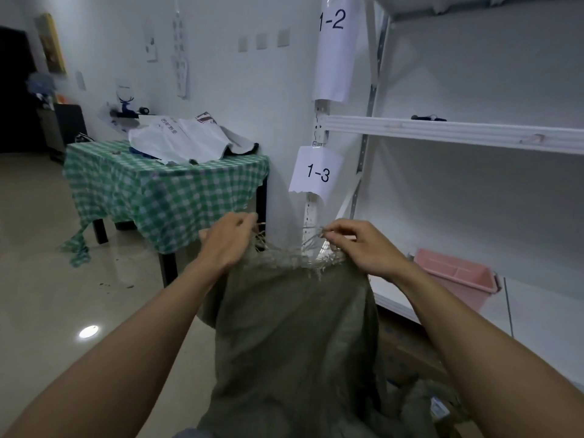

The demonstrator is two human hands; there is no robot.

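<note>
Both hands are raised to the frayed top edge of a grey-green woven sack (294,327), and the head view is all I have to go on. My left hand (226,241) grips the left corner of the sack's mouth, its fingers curled over fabric and loose strands. My right hand (363,248) pinches a tuft of stray threads (311,238) at the right corner between thumb and fingertips. I judge this two-corner hold is meant to stretch the top edge taut, so the mouth can be spread or the fraying sorted.

The sack hangs from both grips in front of the front corner post of the white shelf rack (442,134), just right of the near right corner of the table (164,191) with its green checked cloth.

Much is hidden. My left fingertips sit behind the hand. I cannot tell whether the mouth is open or what is inside. The sack's lower end is cut off at the picture's bottom edge. A pink bin (455,279) at the lowest shelf's front edge is partly behind my right forearm. The cardboard box (407,352) beneath is dim, and the white printed bags (186,137) at the table's far edge are too blurred to read.
</note>
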